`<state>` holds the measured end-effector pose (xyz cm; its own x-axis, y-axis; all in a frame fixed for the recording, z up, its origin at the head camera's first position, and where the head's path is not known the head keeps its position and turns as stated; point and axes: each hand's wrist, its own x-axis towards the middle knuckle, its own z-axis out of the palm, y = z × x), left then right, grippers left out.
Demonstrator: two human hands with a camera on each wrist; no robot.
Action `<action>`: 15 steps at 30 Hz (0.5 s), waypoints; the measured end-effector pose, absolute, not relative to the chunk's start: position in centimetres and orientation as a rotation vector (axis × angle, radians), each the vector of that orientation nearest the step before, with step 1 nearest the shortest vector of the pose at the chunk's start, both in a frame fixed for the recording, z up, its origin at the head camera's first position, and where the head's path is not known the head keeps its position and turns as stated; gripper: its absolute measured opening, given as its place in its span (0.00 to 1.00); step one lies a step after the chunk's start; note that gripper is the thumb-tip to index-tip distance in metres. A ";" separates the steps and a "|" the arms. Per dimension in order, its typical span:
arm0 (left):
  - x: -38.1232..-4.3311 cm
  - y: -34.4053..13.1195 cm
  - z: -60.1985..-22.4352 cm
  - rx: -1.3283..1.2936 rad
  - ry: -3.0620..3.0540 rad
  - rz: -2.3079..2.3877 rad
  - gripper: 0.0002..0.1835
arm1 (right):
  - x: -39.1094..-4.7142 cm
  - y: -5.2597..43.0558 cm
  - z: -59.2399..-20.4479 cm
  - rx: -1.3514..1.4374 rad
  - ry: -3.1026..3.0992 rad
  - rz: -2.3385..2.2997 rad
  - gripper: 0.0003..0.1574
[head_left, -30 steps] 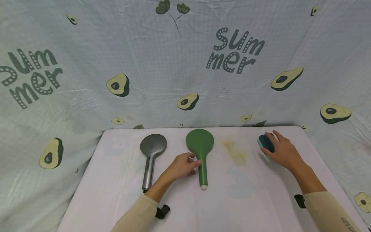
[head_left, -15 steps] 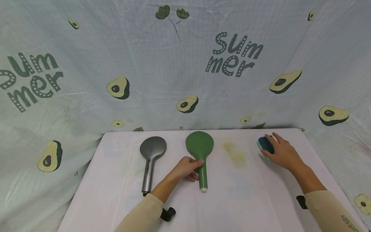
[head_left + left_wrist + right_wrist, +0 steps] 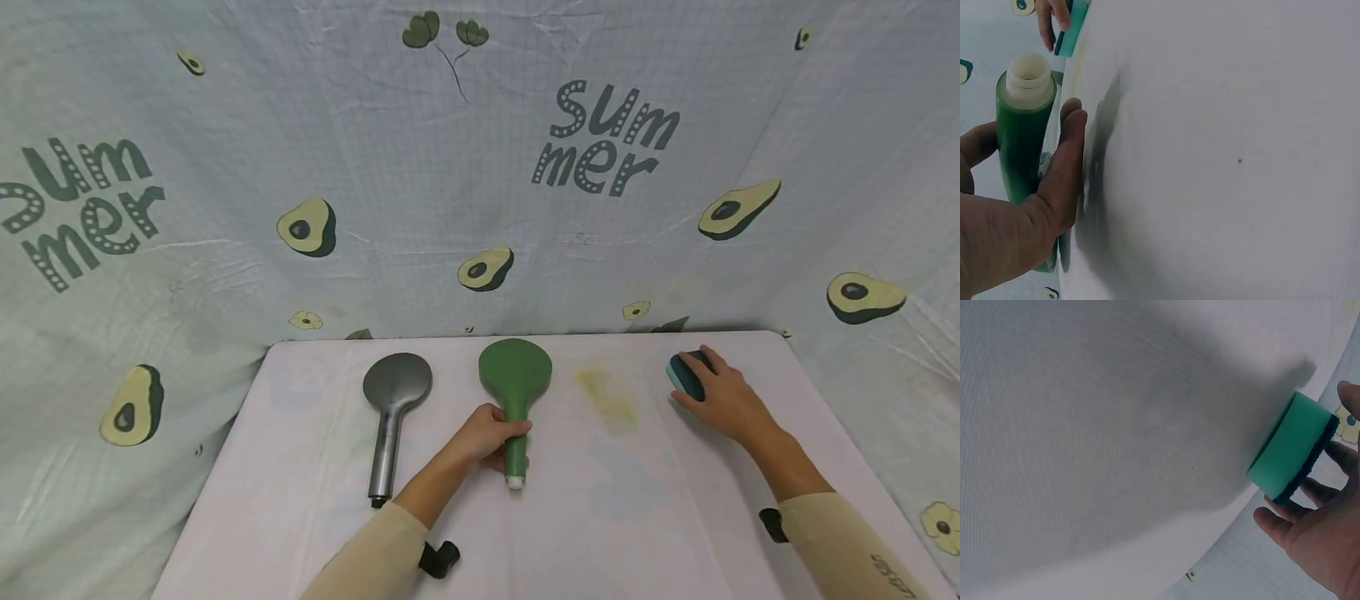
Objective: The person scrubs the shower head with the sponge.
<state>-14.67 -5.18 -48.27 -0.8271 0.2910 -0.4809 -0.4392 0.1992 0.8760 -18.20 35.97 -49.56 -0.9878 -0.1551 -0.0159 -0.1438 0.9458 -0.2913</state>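
My left hand [image 3: 483, 435] grips the handle of a green shower head [image 3: 515, 367], thumb across its top and fingers beneath. The handle's white threaded end [image 3: 1027, 78] points toward me, and in the left wrist view the handle rises off the table surface. At the far right, my right hand [image 3: 723, 400] rests over a sponge [image 3: 687, 377], fingers spread along its dark scouring side. The right wrist view shows the sponge's light green body [image 3: 1291, 444] facing the table, with a gap between it and the thumb [image 3: 1350, 397].
A grey metallic shower head [image 3: 397, 382] lies left of the green one, its handle toward me. A yellowish stain [image 3: 607, 400] marks the white table [image 3: 585, 533] between the hands. A patterned cloth [image 3: 420, 167] hangs behind the table's back edge.
My left hand has closed round the green shower head's handle, whose lower end has swung slightly left and toward the palm. My right hand has shifted a little over the sponge, which has turned slightly.
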 end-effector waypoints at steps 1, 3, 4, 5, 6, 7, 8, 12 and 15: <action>-14.6 -5.2 -48.2 -0.148 1.853 1.727 0.22 | -18.2 35.9 -49.6 -0.237 3.061 -0.460 0.49; -14.7 -5.2 -48.1 -0.163 1.736 1.797 0.22 | -18.2 35.8 -49.7 -0.238 3.064 -0.466 0.49; -14.7 -5.3 -48.1 -0.165 1.697 1.818 0.21 | -18.2 35.8 -49.7 -0.235 3.065 -0.468 0.48; -14.7 -5.3 -48.0 -0.160 1.671 1.830 0.21 | -18.2 35.7 -49.7 -0.233 3.068 -0.470 0.48; -14.7 -5.3 -47.9 -0.152 1.659 1.833 0.20 | -18.1 35.7 -49.8 -0.229 3.069 -0.471 0.47; -14.7 -5.4 -47.9 -0.145 1.654 1.833 0.20 | -18.1 35.7 -49.8 -0.226 3.071 -0.471 0.47; -14.7 -5.4 -47.8 -0.141 1.653 1.829 0.20 | -18.0 35.7 -49.8 -0.222 3.070 -0.474 0.46; -14.7 -5.5 -47.7 -0.112 1.648 1.826 0.20 | -17.9 35.5 -49.8 -0.200 3.056 -0.484 0.45; -14.6 -5.5 -47.8 -0.099 1.607 1.874 0.20 | -17.8 35.3 -49.8 -0.192 3.046 -0.490 0.44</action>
<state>-14.57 -5.51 -47.76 -0.7802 0.4255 -0.4585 -0.5180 -0.0285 0.8549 -17.82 35.33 -49.79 -0.9910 -0.1305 -0.0297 -0.1146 0.9420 -0.3154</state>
